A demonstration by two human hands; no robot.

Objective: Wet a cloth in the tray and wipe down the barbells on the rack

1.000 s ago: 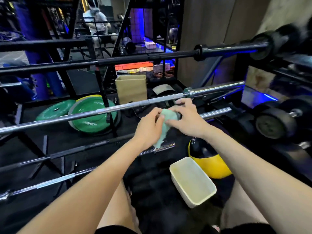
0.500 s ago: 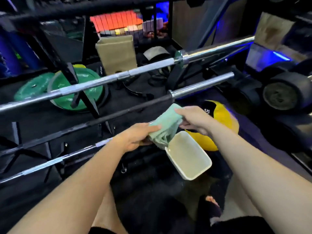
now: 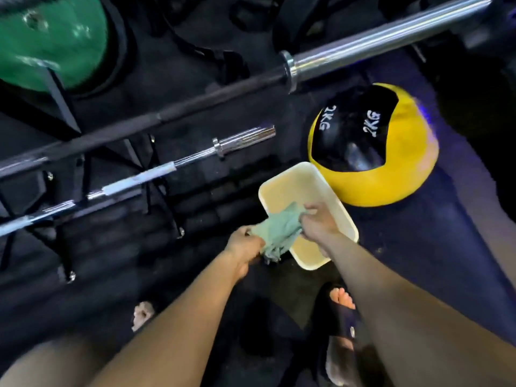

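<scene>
A person is holding a pale green cloth (image 3: 279, 233) between both hands over the near left edge of a cream rectangular tray (image 3: 329, 191) that is sitting on the dark rubber floor (image 3: 195, 275); the left hand (image 3: 245, 247) is gripping the cloth's lower left end in curled fingers, while the right hand (image 3: 318, 224) is pinching its upper right end above the tray's interior, and a bunched corner of the fabric is hanging down just outside the tray's rim. Whether the cloth is touching any liquid cannot be told. Just beyond the tray, a yellow and black medicine ball (image 3: 391, 169) marked 2KG is resting on the floor. Two barbells are lying across a low black rack (image 3: 164, 196) to the left, a dark-shafted barbell (image 3: 195, 99) with a chrome sleeve higher up and a shorter chrome barbell (image 3: 156, 174) below it. A green weight plate (image 3: 50, 40) is showing at the top left, and the person's sandalled feet (image 3: 340, 300) are standing below the arms
</scene>
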